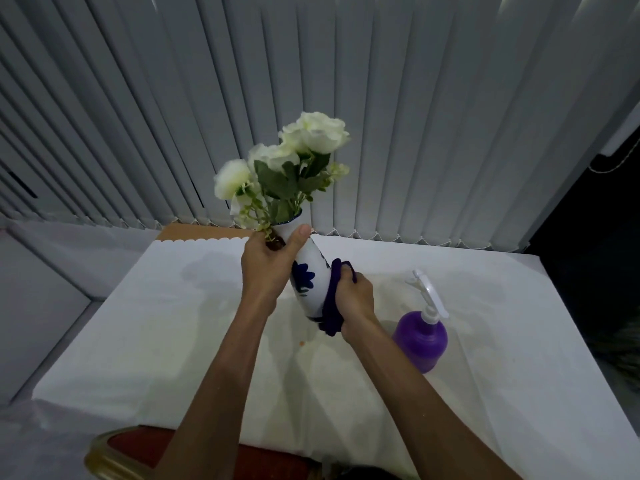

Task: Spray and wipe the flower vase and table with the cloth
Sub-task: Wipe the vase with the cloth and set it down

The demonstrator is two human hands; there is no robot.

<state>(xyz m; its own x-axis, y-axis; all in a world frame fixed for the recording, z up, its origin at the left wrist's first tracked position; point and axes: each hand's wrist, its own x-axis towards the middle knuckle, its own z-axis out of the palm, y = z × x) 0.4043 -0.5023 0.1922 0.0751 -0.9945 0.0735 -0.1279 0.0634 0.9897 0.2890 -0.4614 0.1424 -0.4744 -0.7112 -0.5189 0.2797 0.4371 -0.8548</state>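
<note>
Pale grey vertical blinds [415, 116] fill the background, their lower ends linked by a beaded chain. At the far right a dark opening [602, 237] shows beside the last slats. A bare brown corner of wood [194, 232] peeks out at the back. At the bottom edge sits a chair [138, 452] with a red seat and gold frame.

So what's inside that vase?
White artificial-looking roses with green leaves stick out of the tilted blue-and-white vase. Their lower stems are hidden inside it, and the left hand covers its neck; any water cannot be seen.
</note>
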